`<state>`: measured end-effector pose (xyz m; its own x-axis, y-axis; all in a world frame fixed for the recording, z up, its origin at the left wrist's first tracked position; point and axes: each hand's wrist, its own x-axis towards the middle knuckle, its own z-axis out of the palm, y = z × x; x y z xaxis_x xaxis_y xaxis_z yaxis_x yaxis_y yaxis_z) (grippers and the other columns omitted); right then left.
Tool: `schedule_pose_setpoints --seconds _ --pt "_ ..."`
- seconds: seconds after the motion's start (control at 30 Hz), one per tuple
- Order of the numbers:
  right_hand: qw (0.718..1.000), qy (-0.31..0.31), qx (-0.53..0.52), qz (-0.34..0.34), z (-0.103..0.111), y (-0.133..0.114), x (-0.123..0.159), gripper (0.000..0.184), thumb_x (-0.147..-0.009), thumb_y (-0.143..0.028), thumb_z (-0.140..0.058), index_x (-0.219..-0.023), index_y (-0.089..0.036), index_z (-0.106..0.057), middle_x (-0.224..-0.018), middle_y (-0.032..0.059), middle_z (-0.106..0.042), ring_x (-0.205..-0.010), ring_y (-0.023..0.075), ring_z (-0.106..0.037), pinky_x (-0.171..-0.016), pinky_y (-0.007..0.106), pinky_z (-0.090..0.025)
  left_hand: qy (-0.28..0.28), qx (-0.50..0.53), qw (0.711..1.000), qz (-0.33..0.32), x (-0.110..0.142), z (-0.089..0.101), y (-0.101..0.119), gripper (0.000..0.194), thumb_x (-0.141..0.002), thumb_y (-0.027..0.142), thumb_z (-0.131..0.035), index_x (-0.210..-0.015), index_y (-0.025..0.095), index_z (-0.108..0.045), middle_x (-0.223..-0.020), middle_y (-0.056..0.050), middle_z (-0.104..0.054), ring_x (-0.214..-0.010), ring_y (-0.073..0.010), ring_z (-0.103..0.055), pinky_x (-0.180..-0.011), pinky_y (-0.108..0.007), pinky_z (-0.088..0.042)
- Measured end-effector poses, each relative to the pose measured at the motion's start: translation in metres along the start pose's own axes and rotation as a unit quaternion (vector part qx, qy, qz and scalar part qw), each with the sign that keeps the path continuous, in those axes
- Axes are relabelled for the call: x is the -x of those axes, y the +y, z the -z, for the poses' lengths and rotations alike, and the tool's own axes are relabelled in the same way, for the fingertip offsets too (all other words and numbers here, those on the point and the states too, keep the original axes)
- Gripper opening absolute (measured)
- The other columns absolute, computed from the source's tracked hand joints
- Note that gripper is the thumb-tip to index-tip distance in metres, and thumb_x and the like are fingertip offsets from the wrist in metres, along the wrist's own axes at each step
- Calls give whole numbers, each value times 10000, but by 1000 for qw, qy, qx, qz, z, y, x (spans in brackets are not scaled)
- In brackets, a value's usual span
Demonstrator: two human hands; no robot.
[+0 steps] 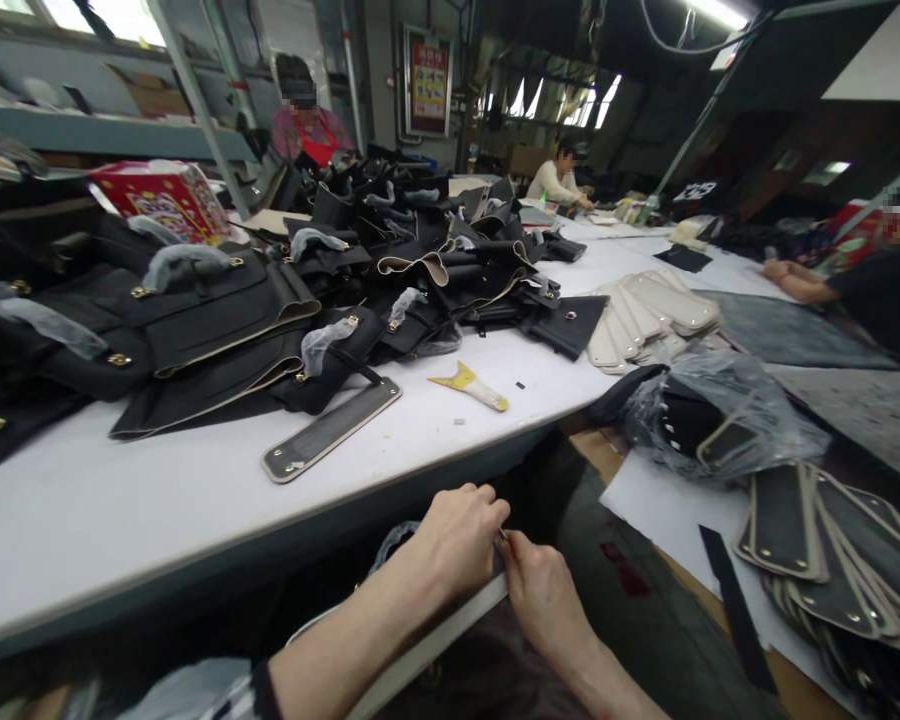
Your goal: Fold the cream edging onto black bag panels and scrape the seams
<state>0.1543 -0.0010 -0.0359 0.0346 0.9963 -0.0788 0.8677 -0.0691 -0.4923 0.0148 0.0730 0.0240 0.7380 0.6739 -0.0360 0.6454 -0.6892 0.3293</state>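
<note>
Just below the table's front edge, my left hand [456, 538] and my right hand [546, 592] meet with their fingers closed. Both grip a black bag with a pale edge [450, 640], which rests in front of my body. A tiny shiny bit shows between my fingertips, too small to name. My left forearm covers much of the bag, and its plastic-wrapped handle [394, 540] peeks out behind that arm. On the white table ahead lie a dark strap panel with pale edging [334, 428] and a yellow and white Y-shaped tool [471, 386].
Black bags with wrapped handles [210, 300] are heaped across the white table [157, 500]. To the right are pale panels [649, 315], a clear plastic bag [727, 410] and stacked dark panels [832, 550]. A red box [161, 200] stands at left. Several people work farther off.
</note>
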Motion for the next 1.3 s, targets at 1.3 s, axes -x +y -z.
schedule_pose_setpoints --seconds 1.3 --pt "833 -354 -392 -165 25 15 -48 431 -694 -603 -715 -777 -180 -739 -736 37 -662 -670 151 -563 -717 287 -447 -98 345 932 51 -25 -34 -54 306 -597 196 -594 -839 233 -778 -742 -2 -734 -711 -178 -671 -586 -226 -478"
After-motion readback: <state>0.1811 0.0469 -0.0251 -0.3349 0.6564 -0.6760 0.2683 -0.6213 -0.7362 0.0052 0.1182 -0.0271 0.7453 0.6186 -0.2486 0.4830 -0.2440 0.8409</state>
